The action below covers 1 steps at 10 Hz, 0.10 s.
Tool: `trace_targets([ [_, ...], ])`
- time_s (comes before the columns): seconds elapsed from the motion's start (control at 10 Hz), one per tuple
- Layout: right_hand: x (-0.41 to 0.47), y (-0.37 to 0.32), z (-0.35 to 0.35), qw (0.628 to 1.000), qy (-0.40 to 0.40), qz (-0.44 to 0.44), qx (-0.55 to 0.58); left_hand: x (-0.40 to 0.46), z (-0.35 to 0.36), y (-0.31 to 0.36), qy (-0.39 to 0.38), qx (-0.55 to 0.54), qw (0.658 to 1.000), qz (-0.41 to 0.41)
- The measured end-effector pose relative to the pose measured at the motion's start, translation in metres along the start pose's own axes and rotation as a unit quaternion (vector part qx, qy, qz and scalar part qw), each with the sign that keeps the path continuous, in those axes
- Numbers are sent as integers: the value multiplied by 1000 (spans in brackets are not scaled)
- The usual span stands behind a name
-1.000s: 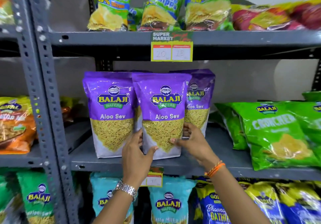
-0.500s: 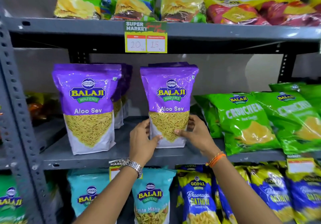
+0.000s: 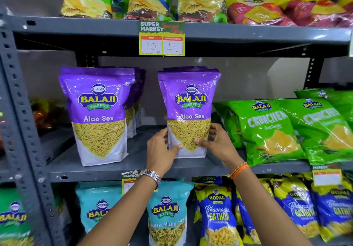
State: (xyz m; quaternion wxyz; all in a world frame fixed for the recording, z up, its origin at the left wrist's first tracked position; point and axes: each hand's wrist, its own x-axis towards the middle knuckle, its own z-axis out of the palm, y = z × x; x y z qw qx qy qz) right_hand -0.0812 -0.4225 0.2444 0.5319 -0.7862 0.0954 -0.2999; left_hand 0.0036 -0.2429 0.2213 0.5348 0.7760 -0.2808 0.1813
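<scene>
Head view: left hand (image 3: pixel 161 151) and right hand (image 3: pixel 218 144) hold upright Aloo Sev pouch (image 3: pixel 191 100).

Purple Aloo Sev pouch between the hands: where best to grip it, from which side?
Probably the lower side edges of the tall purple plastic Aloo Sev pouch, left hand and right hand coming from the front: it stands upright on the grey metal shelf, both sides free.

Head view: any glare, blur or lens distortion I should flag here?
Head view: sharp at centre, the Aloo Sev pouch between left hand and right hand reads clearly; glare streaks the green Crunchex bags; edges soften and the shelf upright bows, wide-angle distortion.
</scene>
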Motion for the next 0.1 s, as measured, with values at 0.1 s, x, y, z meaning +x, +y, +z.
trace_targets([
  [0.1,-13,-23,-12,997,46,-16,53,-4,-5,0,15,37,999,33],
])
